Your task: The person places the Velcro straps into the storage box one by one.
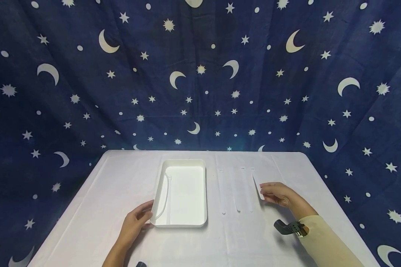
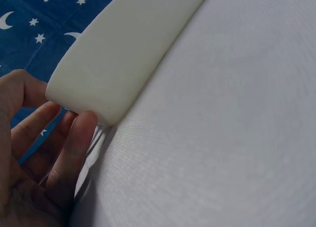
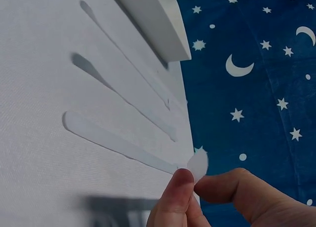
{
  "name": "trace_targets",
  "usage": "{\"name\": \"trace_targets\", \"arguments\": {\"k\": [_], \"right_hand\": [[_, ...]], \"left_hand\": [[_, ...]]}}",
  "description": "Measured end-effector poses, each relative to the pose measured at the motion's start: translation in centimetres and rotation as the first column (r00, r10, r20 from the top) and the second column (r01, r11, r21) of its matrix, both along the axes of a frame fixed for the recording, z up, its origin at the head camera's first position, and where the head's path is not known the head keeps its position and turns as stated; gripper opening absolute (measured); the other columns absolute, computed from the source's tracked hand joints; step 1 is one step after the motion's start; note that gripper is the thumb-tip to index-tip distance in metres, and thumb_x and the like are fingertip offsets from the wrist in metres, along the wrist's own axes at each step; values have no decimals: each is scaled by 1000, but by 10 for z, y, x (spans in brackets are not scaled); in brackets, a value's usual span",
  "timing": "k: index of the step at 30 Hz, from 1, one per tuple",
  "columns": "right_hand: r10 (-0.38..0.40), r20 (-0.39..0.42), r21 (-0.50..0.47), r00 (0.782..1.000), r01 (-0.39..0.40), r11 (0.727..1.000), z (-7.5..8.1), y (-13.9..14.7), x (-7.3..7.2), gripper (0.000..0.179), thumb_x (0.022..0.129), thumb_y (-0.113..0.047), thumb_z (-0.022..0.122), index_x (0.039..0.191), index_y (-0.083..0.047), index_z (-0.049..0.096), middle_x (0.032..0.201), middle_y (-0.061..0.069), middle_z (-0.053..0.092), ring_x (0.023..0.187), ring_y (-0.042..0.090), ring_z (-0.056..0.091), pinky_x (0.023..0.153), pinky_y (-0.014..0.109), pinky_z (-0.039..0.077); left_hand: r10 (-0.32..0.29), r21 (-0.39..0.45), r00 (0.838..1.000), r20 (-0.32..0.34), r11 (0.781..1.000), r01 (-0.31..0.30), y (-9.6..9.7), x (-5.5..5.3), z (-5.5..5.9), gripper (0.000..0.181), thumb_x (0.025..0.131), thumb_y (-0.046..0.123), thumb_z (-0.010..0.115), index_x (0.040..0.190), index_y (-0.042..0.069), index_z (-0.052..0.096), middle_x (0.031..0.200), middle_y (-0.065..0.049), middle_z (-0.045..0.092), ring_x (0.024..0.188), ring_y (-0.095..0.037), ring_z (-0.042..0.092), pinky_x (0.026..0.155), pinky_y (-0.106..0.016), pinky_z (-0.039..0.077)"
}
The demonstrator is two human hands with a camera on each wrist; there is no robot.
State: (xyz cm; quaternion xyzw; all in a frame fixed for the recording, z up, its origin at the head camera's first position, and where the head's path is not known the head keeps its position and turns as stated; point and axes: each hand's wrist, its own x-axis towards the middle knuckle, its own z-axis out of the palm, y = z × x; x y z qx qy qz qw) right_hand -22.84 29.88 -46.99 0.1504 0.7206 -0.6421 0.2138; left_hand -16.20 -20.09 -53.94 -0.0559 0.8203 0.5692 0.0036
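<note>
My left hand [image 1: 133, 224] grips the near left corner of a shallow white tray [image 1: 205, 193], thumb low on its outer wall in the left wrist view. Inside the tray, toward its left side, lie two slim white utensils, one curved [image 1: 167, 196] and one straight [image 1: 168, 207]. My right hand [image 1: 276, 193] pinches a thin, flat white utensil [image 1: 258, 187], tilted up off the table; its rounded end [image 3: 198, 164] shows above the thumb in the right wrist view. The exact kind of this piece cannot be told.
Between tray and right hand, three long white utensils lie side by side: a narrow one [image 3: 123, 54], one with a spoon-like end [image 3: 89, 68], and a broad blunt one [image 3: 113, 142]. White cloth [image 1: 87, 207] covers the table. A dark blue patterned curtain [image 1: 200, 92] hangs behind.
</note>
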Motion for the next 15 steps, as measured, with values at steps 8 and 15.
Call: {"name": "trace_targets", "arguments": {"k": [8,15], "right_hand": [[3,0,26,1000,-3,1000,9,-1,1,56,83,4,62,135,15,44,76,1,65,64,7,65,63,20,61],[12,-22,8,1000,-12,1000,14,1,3,56,83,5,62,134,18,42,76,2,65,66,8,67,66,21,62]], "left_hand": [[-2,17,1000,-6,1000,3,0,0,-1,49,90,25,68,136,11,57,136,-16,60,115,-34,64,71,-27,62],[-8,25,1000,-8,1000,9,0,1,1,49,91,26,67,137,12,57,136,-15,60,114,-31,65,71,-26,62]]}}
